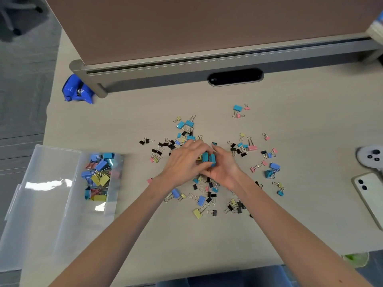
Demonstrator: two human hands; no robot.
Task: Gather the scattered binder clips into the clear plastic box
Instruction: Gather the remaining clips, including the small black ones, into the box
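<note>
Teal clips (pixel 209 159) cupped between left hand (pixel 185 160) and right hand (pixel 222 166), apparently gripped by both (fingers overlap), box (pixel 116 183) left on desk (pixel 290 224).

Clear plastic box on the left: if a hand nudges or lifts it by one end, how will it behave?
The clear plastic box looks thin-walled, so probably light and a bit flexible. The binder clips fill only one part, so it would likely tip toward that end when lifted. On the smooth desk it should slide rather than roll.
</note>
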